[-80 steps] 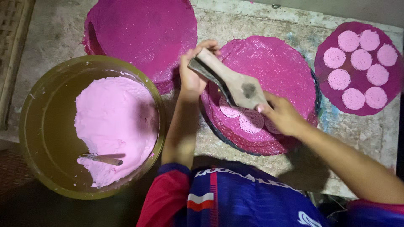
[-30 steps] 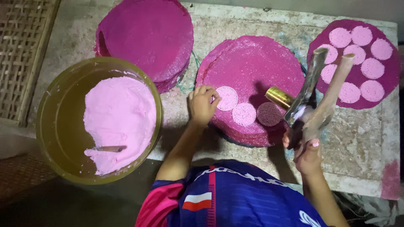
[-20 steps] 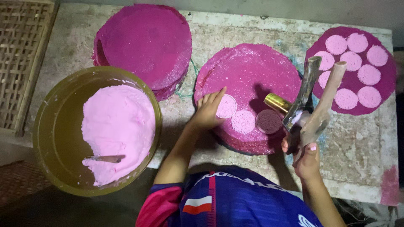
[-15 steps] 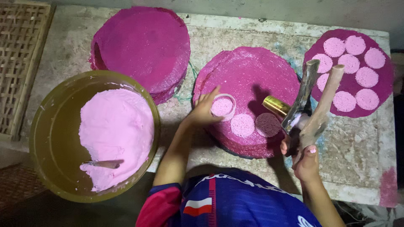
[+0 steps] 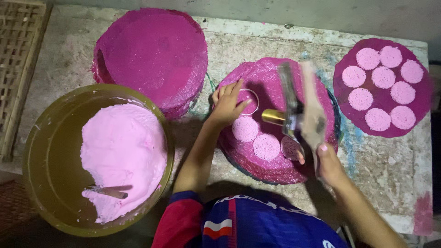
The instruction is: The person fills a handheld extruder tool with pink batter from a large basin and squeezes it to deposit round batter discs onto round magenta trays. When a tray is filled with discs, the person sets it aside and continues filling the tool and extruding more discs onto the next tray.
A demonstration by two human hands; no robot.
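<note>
Left hand (image 5: 226, 104) grips small round metal ring mould (image 5: 248, 101) on magenta mat stack (image 5: 275, 69); right hand (image 5: 327, 161) clutches blurred wooden paddle w/ metal scraper (image 5: 303, 110).

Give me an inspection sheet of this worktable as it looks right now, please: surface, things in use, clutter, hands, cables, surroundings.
Surface: worn stone table, paint-stained at its right edge.
Job's things: middle magenta disc stack bearing three pink rounds; ring mould; flat tools, blurred.
Clutter: olive bowl of pink paste with a stick in it; bare magenta stack; right disc with seven pink rounds.
Hands: left hand has fingers on the ring mould; right hand grips the flat tools.
Cables: nothing seen.
Surroundings: woven rack at left; grey wall behind.
</note>
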